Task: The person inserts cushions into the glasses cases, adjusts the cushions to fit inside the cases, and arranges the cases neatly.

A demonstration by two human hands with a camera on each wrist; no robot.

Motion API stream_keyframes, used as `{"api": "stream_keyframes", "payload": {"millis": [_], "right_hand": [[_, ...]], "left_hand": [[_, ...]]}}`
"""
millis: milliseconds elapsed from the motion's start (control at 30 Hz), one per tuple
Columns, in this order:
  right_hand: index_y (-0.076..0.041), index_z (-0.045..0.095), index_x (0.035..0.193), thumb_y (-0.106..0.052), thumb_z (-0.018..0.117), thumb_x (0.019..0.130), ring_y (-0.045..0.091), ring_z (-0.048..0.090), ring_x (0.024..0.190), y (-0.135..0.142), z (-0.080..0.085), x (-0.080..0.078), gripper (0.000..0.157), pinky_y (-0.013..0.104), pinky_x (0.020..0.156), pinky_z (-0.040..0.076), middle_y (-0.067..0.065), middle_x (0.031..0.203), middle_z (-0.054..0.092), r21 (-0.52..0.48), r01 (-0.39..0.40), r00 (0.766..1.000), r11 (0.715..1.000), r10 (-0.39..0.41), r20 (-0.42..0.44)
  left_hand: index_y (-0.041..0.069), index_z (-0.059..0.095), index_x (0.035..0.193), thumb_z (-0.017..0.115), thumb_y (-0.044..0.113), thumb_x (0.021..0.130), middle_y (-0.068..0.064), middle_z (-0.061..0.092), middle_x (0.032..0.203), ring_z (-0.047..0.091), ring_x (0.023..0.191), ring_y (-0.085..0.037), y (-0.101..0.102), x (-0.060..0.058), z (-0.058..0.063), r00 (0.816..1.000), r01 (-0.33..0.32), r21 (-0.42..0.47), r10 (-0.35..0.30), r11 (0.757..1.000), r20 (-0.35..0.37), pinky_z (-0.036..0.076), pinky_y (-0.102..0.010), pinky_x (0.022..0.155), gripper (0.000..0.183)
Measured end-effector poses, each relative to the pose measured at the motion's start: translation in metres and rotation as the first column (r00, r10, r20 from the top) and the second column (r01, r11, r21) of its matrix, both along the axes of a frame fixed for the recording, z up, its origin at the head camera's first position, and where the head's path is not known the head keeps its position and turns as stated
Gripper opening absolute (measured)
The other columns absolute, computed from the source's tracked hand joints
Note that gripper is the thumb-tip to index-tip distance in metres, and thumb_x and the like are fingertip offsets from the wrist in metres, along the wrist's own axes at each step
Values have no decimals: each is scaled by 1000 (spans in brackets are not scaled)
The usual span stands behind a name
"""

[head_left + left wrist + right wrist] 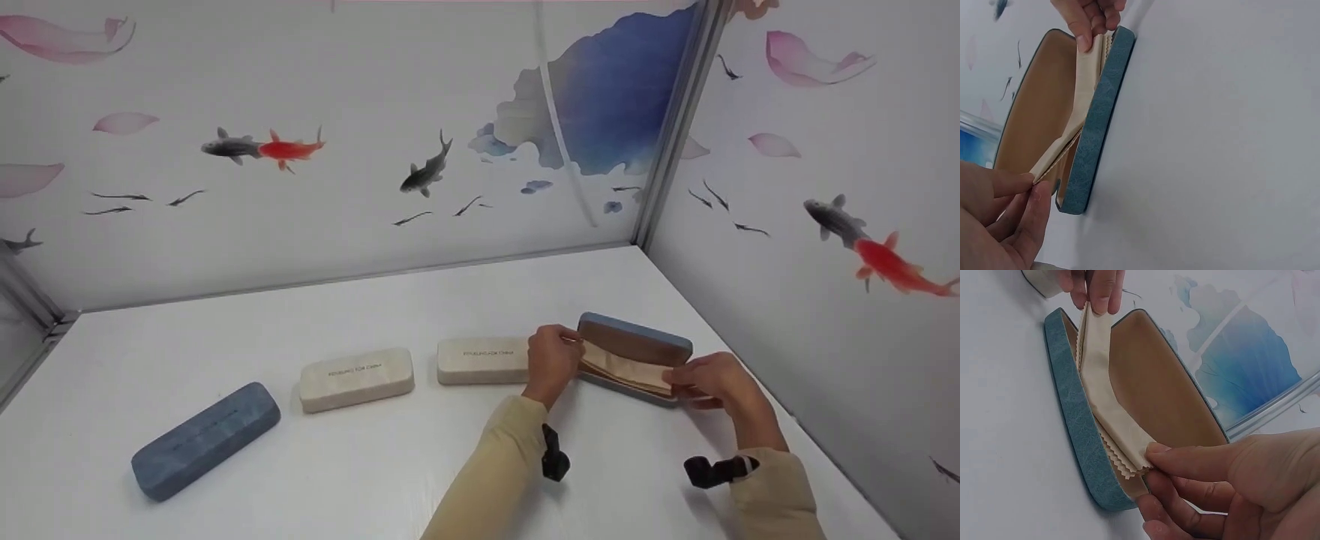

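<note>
At the table's right side a blue glasses case [637, 336] stands with its lid up, showing a brown lining. A folded cream cleaning cloth [626, 367] with zigzag-cut edges lies lengthwise, partly inside it. My left hand [553, 358] pinches the cloth's left end between thumb and fingers; in the left wrist view that end rises above the case's rim. The cloth's other end is pinched by my right hand [716, 382], at the right corner of the case. In the right wrist view the cloth [1103, 377] bends down in its middle, toward the case's inside.
Beside my left hand is a closed cream glasses case [480, 364], partly hidden by that hand. Another closed cream case [356, 381] sits left of it, and a closed blue case [206, 442] lies slanted at far left. Printed wall panels border the white table [360, 480] behind and right.
</note>
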State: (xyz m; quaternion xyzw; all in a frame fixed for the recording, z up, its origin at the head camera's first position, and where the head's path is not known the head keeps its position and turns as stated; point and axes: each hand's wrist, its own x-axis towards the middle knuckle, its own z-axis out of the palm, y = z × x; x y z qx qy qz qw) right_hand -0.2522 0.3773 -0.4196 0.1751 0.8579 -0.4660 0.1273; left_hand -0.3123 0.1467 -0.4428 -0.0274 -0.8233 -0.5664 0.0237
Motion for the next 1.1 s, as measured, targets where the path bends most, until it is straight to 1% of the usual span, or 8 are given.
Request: {"api": "stream_keyframes", "payload": {"millis": [233, 367, 533, 700, 800, 933, 1000, 1100], "right_hand": [[2, 73, 100, -26, 71, 92, 13, 67, 78, 0, -2, -1, 29, 30, 74, 56, 0, 78, 72, 21, 8, 1000, 1000, -9, 20], [1, 73, 96, -26, 71, 92, 14, 66, 79, -2, -2, -2, 27, 30, 75, 56, 0, 79, 71, 17, 3, 1000, 1000, -3, 25], [1, 74, 93, -25, 70, 92, 13, 65, 77, -5, 0, -5, 26, 29, 73, 56, -1, 77, 70, 25, 3, 1000, 1000, -4, 28], [2, 72, 98, -24, 69, 92, 14, 64, 77, -6, -1, -7, 27, 30, 74, 56, 0, 77, 69, 46, 6, 999, 999, -7, 41], [4, 70, 107, -25, 70, 92, 16, 65, 81, -5, -1, -6, 33, 32, 78, 57, 4, 85, 71, 59, -2, 999, 998, -1, 48], [11, 58, 125, -30, 72, 92, 28, 68, 99, 0, 5, 0, 55, 36, 85, 59, 20, 112, 68, 52, -4, 1000, 999, 2, 31], [14, 51, 131, -35, 72, 93, 36, 66, 109, 4, 11, 4, 66, 37, 87, 60, 28, 124, 62, 54, -21, 1000, 998, 20, 20], [16, 44, 136, -44, 68, 94, 43, 61, 119, 8, 20, 11, 77, 36, 86, 60, 35, 134, 55, 69, -51, 999, 996, 52, -5]], "left_hand": [[5, 76, 91, 70, 1, 88, -6, 76, 87, 62, 70, -9, -1, 2, -4, 996, -24, -196, 7, 980, -88, 50, -23, 61, 8], [5, 75, 92, 68, 0, 89, -7, 75, 92, 64, 76, -12, 0, 3, -6, 992, -37, -231, 8, 972, -125, 52, -26, 66, 9], [5, 74, 91, 67, 1, 90, -7, 75, 88, 68, 77, -16, 1, 5, -7, 978, -68, -279, 10, 958, -206, 54, -29, 65, 8], [2, 72, 93, 61, 0, 93, -8, 75, 88, 70, 79, -18, 1, 7, -6, 972, -42, -319, -36, 947, -234, 55, -28, 67, 12], [0, 72, 98, 58, -3, 94, -10, 75, 93, 70, 82, -18, -2, 7, -1, 977, -20, -293, -43, 956, -210, 55, -27, 69, 14], [0, 72, 101, 61, 2, 95, -11, 75, 96, 69, 82, -17, -4, 5, 12, 984, -42, -248, -3, 968, -180, 55, -28, 69, 13], [1, 73, 100, 62, 7, 96, -11, 76, 93, 69, 78, -17, -3, 4, 20, 979, -66, -268, 11, 961, -201, 55, -28, 67, 13], [2, 73, 97, 63, 14, 97, -8, 75, 87, 68, 72, -15, 0, 3, 34, 967, -95, -342, 5, 935, -256, 54, -28, 63, 15]]}}
